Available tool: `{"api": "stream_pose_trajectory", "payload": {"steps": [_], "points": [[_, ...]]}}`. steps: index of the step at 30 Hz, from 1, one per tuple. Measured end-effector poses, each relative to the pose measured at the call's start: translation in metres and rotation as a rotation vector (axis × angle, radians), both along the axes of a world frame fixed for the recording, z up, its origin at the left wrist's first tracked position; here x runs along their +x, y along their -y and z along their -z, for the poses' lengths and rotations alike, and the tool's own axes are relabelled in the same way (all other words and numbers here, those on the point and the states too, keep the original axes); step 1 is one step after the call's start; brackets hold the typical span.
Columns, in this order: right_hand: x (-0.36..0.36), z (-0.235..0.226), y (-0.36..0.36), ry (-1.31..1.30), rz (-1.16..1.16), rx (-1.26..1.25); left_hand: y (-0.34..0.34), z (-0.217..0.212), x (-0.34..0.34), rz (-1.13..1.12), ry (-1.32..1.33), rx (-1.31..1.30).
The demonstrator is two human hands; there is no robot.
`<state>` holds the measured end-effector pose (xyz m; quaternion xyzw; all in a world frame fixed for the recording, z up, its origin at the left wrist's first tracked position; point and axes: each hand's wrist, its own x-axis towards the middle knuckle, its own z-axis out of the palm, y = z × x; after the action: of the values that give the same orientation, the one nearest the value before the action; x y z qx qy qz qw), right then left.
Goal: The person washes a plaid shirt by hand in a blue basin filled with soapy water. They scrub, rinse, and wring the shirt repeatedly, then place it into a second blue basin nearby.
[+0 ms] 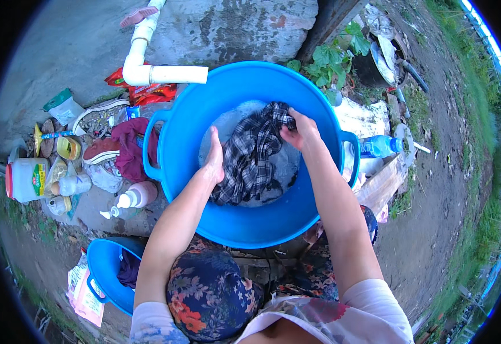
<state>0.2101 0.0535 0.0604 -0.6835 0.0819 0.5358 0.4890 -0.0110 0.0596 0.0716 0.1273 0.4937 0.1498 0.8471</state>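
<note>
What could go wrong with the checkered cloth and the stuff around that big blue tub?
The plaid cloth might slip, since only the right hand seems to have a grip, at its upper end; the left hand is open beside it. Splashes from the blue tub could wet the maroon cloth by its handle. The left forearm could bump the pump bottle.

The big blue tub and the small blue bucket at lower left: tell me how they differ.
The tub is much wider than the bucket. The tub holds a black-and-white plaid cloth; the bucket holds a plain dark cloth. Both hands reach inside the tub, while the bucket sits beside the left forearm, which partly hides it. Both are blue, with open tops.
</note>
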Motion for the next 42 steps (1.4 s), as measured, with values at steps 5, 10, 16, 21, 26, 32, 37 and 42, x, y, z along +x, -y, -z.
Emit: {"api": "stream_pose_trajectory", "payload": {"steps": [5, 10, 16, 21, 26, 32, 37, 42], "points": [[0.007, 0.040, -0.004, 0.701, -0.708, -0.130, 0.013, 0.023, -0.005, 0.451, -0.465, 0.698], [-0.098, 0.033, -0.003, 1.171, -0.764, -0.397, 0.051, 0.005, 0.006, 0.869, -0.485, 0.874], [-0.010, 0.067, 0.042, 0.372, -0.377, 0.162, 0.071, 0.019, 0.015, 1.221, -0.829, 1.123], [-0.087, -0.015, 0.110, 1.083, -0.973, 0.199, 0.069, 0.040, 0.002, 1.336, -0.934, 1.065], [-0.113, 0.051, 0.044, 1.509, -0.984, -0.014, 0.060, 0.032, 0.010, 1.404, -0.837, 1.023], [-0.023, 0.076, 0.005, 0.838, -0.697, 0.109, 0.060, 0.043, 0.010, 1.209, -0.810, 1.134], [-0.096, 0.005, 0.092, 1.154, -1.078, 0.413, 0.055, 0.045, -0.003, 1.451, -0.768, 0.996], [-0.118, 0.057, 0.037, 1.486, -1.053, 0.168, 0.047, 0.029, 0.015, 1.542, -0.747, 0.966]]}}
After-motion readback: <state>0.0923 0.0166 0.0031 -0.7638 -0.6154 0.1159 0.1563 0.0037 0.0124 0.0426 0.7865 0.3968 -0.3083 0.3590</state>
